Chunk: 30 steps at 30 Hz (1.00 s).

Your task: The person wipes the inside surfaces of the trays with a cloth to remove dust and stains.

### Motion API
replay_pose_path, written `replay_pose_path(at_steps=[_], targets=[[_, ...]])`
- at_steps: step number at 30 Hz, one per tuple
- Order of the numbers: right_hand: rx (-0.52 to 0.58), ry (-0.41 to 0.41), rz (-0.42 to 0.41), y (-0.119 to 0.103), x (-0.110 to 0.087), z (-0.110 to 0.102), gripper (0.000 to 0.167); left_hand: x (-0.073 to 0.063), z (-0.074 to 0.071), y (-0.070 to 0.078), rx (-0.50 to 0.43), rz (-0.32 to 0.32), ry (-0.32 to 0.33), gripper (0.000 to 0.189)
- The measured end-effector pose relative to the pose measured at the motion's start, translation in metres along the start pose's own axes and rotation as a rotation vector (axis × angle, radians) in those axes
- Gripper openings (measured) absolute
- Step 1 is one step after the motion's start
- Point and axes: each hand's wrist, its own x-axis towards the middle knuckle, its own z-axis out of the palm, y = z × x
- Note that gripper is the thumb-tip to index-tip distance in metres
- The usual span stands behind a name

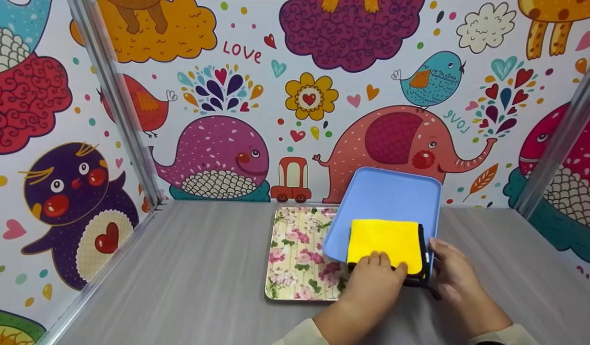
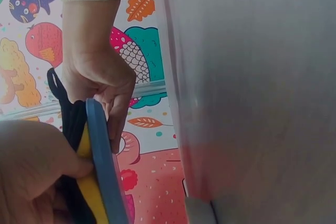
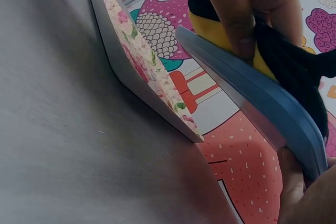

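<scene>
A blue tray (image 1: 390, 196) is held tilted up off the table, over the right part of a floral tray (image 1: 299, 258). My right hand (image 1: 460, 278) grips its right edge; in the right wrist view the thumb (image 3: 291, 174) lies against the tray's underside. A folded yellow cloth (image 1: 386, 242) with black edging lies against the blue tray's face. My left hand (image 1: 374, 290) holds the cloth at its lower edge, fingers on the yellow side. A black loop (image 2: 55, 85) hangs from the cloth's corner. The palm of the left hand is hidden in the head view.
The floral tray lies flat on the grey table (image 1: 194, 268). Patterned wall panels (image 1: 227, 158) stand behind and at the sides, joined by metal corner posts (image 1: 124, 105).
</scene>
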Motion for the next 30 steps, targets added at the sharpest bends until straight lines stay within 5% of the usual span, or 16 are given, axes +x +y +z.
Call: replay_pose_path(at_steps=[8, 30], targets=[[0.0, -0.018, -0.002, 0.001, 0.0, 0.0, 0.031, -0.003, 0.0, 0.005, 0.033, 0.036, 0.049, 0.03], [-0.045, -0.03, -0.006, 0.005, 0.0, 0.004, 0.019, 0.013, 0.007, -0.008, -0.091, 0.099, 0.017, 0.045]])
